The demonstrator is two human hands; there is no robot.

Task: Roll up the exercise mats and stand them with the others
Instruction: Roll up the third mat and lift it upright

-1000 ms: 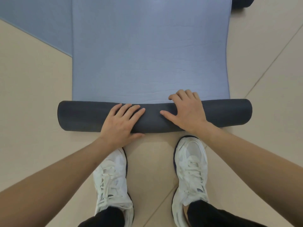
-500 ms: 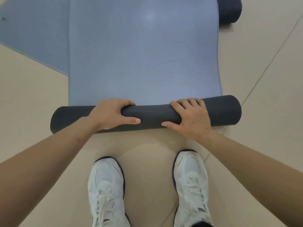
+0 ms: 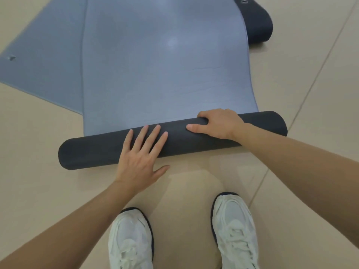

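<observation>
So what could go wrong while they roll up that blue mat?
The roll already sits slanted across the mat, so it may wind up crooked, with one end sticking out. The left hand lies flat and open while only the right hand curls over the top, so the left side could loosen. A second mat lies under the far left edge and might get dragged.

The mat [image 3: 167, 65] runs off the top edge, its far end unseen. A second mat [image 3: 38, 61] beneath it is cut by the left and top edges. The right hand [image 3: 217, 123] curls its fingertips out of sight behind the roll [image 3: 174, 140]. A dark curled mat end [image 3: 256, 20] at upper right is cropped. Both shoes [image 3: 132, 241] are cut off below
</observation>
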